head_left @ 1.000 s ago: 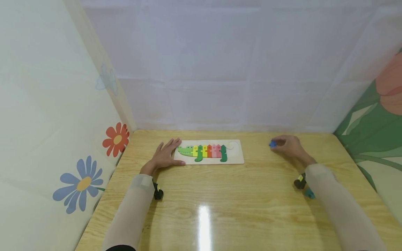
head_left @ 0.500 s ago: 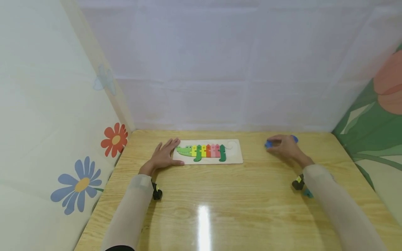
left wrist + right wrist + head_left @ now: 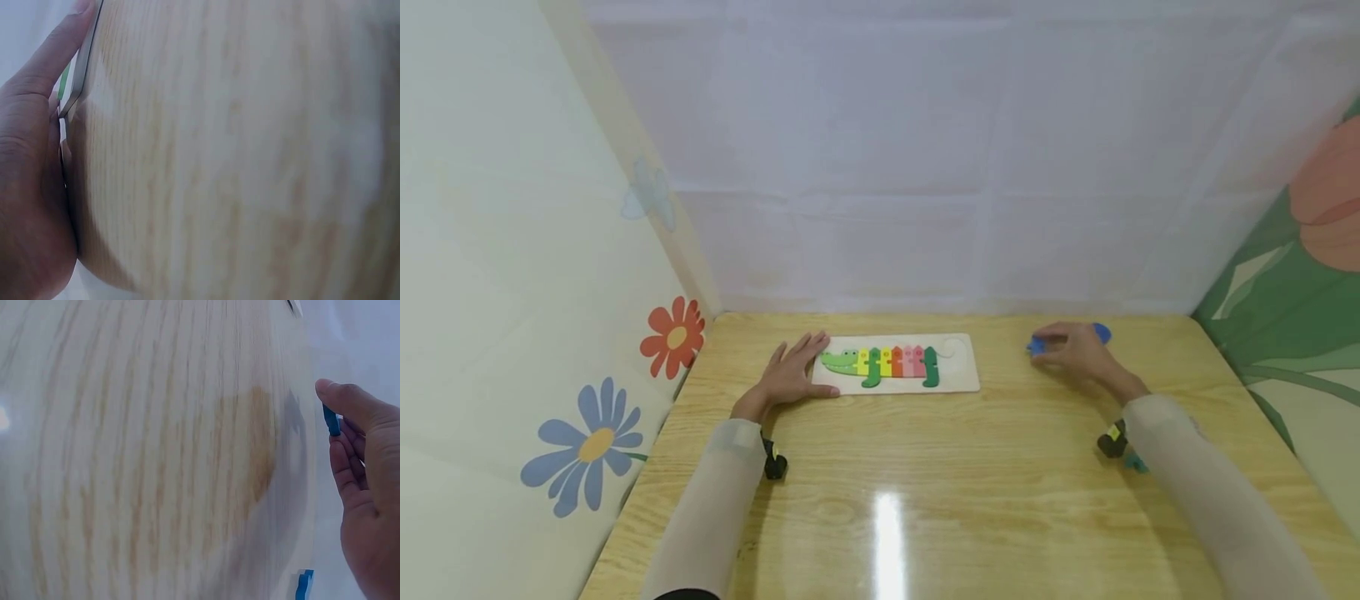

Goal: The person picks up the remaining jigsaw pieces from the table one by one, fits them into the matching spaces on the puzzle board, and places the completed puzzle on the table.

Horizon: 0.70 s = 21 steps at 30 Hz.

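Note:
My left hand point(image 3: 786, 379) rests with spread fingers at the left end of a pale wooden puzzle board point(image 3: 962, 375). On the board lies a crocodile of coloured pieces: a light green head point(image 3: 841, 361), then yellow, green, orange and pink segments, and a dark green leg piece point(image 3: 931, 367). The curled outline to its right holds no piece. To the right of the board, my right hand point(image 3: 1078, 350) pinches a small blue puzzle piece point(image 3: 1037, 345) between thumb and fingers. The right wrist view shows this piece point(image 3: 331, 420) held above the table.
A second blue piece point(image 3: 1102, 332) lies just behind my right hand. By the right wrist camera point(image 3: 1112, 439) is a teal piece point(image 3: 1136, 462), partly hidden by the sleeve. A white cloth wall point(image 3: 865, 208) rises behind the wooden table point(image 3: 925, 450).
My right hand has shifted slightly left with the pinched blue piece. The second blue piece behind it has come into view. My left hand stays at the board.

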Each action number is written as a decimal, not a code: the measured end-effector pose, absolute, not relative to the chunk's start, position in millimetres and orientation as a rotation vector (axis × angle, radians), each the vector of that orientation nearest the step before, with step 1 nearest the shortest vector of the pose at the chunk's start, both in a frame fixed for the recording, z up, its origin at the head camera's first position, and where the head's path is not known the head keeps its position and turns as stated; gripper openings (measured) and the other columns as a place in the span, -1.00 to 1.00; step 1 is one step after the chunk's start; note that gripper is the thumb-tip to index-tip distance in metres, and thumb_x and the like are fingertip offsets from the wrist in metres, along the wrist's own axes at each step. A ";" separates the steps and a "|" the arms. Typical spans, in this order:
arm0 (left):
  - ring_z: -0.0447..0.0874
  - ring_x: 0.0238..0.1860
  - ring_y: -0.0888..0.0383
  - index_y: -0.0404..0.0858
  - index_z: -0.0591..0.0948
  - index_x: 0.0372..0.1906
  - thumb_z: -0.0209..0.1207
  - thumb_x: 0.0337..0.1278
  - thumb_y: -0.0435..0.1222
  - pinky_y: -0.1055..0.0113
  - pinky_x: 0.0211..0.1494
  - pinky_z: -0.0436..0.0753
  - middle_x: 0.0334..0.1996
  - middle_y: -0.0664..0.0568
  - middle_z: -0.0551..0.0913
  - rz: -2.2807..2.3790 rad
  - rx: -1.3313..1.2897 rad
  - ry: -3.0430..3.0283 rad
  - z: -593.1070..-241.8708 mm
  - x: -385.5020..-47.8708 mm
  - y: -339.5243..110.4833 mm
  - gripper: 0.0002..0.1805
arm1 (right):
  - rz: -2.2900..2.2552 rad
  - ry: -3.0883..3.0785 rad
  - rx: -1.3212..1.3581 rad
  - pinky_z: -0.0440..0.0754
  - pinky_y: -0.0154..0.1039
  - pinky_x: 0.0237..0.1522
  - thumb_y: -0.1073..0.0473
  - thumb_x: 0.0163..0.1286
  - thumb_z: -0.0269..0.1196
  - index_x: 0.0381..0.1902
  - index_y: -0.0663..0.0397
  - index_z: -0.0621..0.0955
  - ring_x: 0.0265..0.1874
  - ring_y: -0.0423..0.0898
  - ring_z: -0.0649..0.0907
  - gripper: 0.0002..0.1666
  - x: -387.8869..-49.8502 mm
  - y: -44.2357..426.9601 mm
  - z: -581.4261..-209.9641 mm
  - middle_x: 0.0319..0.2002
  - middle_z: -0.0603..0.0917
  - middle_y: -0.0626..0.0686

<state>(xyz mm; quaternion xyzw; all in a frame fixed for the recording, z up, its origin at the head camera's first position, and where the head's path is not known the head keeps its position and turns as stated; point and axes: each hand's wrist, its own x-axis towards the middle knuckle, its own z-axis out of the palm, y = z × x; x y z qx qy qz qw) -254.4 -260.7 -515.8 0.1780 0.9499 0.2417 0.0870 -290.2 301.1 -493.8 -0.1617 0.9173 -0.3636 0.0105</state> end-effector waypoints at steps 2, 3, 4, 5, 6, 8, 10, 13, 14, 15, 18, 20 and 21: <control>-0.26 0.74 -0.14 -0.17 0.03 0.74 0.44 0.11 0.25 -0.28 0.66 -0.38 0.74 -0.06 -0.06 0.718 0.528 2.825 -515.8 -253.8 -260.6 0.27 | -1.144 2.851 -0.497 0.61 0.23 0.26 0.19 0.17 0.64 0.17 0.34 0.71 0.13 0.35 0.73 -0.36 -288.7 298.4 -493.8 0.13 0.74 0.38; -0.26 0.74 -0.14 -0.16 0.03 0.74 0.44 0.12 0.25 -0.28 0.66 -0.38 0.74 -0.06 -0.06 0.716 0.526 2.824 -516.0 -253.8 -260.8 0.27 | -1.137 2.850 -0.498 0.60 0.25 0.27 0.18 0.19 0.63 0.18 0.34 0.70 0.14 0.36 0.71 -0.36 -288.1 297.4 -493.9 0.14 0.73 0.39; -0.26 0.74 -0.14 -0.17 0.03 0.74 0.44 0.12 0.25 -0.28 0.66 -0.38 0.74 -0.06 -0.06 0.717 0.527 2.824 -516.0 -253.7 -260.9 0.27 | -1.136 2.849 -0.497 0.59 0.26 0.28 0.17 0.19 0.63 0.18 0.34 0.70 0.15 0.37 0.71 -0.36 -287.5 296.2 -494.0 0.14 0.73 0.39; -0.26 0.74 -0.14 -0.17 0.03 0.74 0.45 0.12 0.24 -0.28 0.66 -0.38 0.74 -0.06 -0.06 0.718 0.527 2.824 -516.0 -253.6 -261.0 0.27 | -1.132 2.850 -0.501 0.59 0.27 0.28 0.17 0.19 0.63 0.18 0.33 0.70 0.16 0.37 0.70 -0.36 -287.1 295.2 -494.3 0.15 0.72 0.38; -0.26 0.74 -0.14 -0.17 0.03 0.74 0.45 0.12 0.24 -0.28 0.66 -0.38 0.74 -0.07 -0.06 0.718 0.525 2.824 -515.8 -253.3 -261.0 0.27 | -1.128 2.850 -0.499 0.59 0.26 0.29 0.16 0.20 0.63 0.18 0.32 0.71 0.17 0.36 0.70 -0.36 -287.0 294.4 -494.5 0.15 0.73 0.37; -0.26 0.74 -0.15 -0.18 0.04 0.74 0.45 0.12 0.24 -0.28 0.66 -0.38 0.74 -0.07 -0.06 0.719 0.523 2.825 -515.3 -253.0 -261.1 0.27 | -1.125 2.849 -0.507 0.59 0.26 0.28 0.15 0.20 0.63 0.19 0.31 0.71 0.18 0.35 0.70 -0.36 -286.9 292.9 -495.3 0.16 0.73 0.36; -0.26 0.74 -0.15 -0.18 0.03 0.74 0.45 0.12 0.23 -0.28 0.66 -0.38 0.74 -0.08 -0.06 0.721 0.523 2.823 -514.8 -252.8 -261.1 0.27 | -1.135 2.844 -0.505 0.62 0.23 0.26 0.15 0.19 0.63 0.19 0.29 0.71 0.16 0.33 0.71 -0.36 -287.3 291.5 -496.5 0.15 0.73 0.35; -0.26 0.74 -0.16 -0.19 0.03 0.74 0.44 0.12 0.24 -0.29 0.65 -0.38 0.74 -0.08 -0.07 0.718 0.523 2.824 -515.3 -253.7 -261.2 0.27 | -1.147 2.833 -0.522 0.66 0.20 0.22 0.15 0.19 0.64 0.18 0.29 0.71 0.13 0.31 0.73 -0.36 -286.3 289.0 -496.6 0.14 0.74 0.34; -0.26 0.74 -0.16 -0.19 0.03 0.74 0.44 0.12 0.25 -0.29 0.65 -0.38 0.74 -0.08 -0.07 0.718 0.523 2.825 -515.7 -254.3 -261.3 0.27 | -1.153 2.828 -0.531 0.66 0.20 0.22 0.16 0.19 0.63 0.18 0.29 0.72 0.12 0.31 0.74 -0.37 -285.7 287.6 -496.3 0.14 0.74 0.34; -0.26 0.74 -0.16 -0.19 0.02 0.74 0.44 0.12 0.25 -0.29 0.65 -0.38 0.74 -0.08 -0.07 0.718 0.521 2.825 -515.8 -254.6 -261.2 0.28 | -1.153 2.829 -0.543 0.66 0.20 0.22 0.17 0.18 0.64 0.17 0.29 0.72 0.12 0.30 0.74 -0.38 -285.2 286.3 -496.0 0.13 0.75 0.34; -0.26 0.74 -0.15 -0.18 0.02 0.74 0.44 0.12 0.24 -0.29 0.65 -0.38 0.74 -0.07 -0.07 0.721 0.517 2.824 -516.3 -255.3 -260.8 0.27 | -1.139 2.828 -0.603 0.66 0.21 0.22 0.18 0.19 0.63 0.16 0.30 0.72 0.12 0.30 0.73 -0.39 -283.8 281.5 -494.5 0.12 0.75 0.34; -0.26 0.74 -0.14 -0.17 0.02 0.74 0.45 0.12 0.23 -0.28 0.66 -0.38 0.75 -0.06 -0.07 0.724 0.514 2.820 -516.0 -255.0 -260.4 0.27 | -1.136 2.827 -0.635 0.66 0.21 0.23 0.19 0.19 0.63 0.15 0.31 0.72 0.11 0.29 0.74 -0.40 -283.4 278.1 -493.9 0.11 0.76 0.33; -0.26 0.74 -0.14 -0.16 0.02 0.74 0.45 0.12 0.23 -0.28 0.66 -0.38 0.75 -0.05 -0.07 0.723 0.512 2.819 -516.0 -254.8 -260.2 0.27 | -1.136 2.826 -0.647 0.66 0.21 0.22 0.19 0.19 0.63 0.15 0.31 0.72 0.11 0.29 0.74 -0.40 -283.3 276.6 -493.5 0.11 0.76 0.32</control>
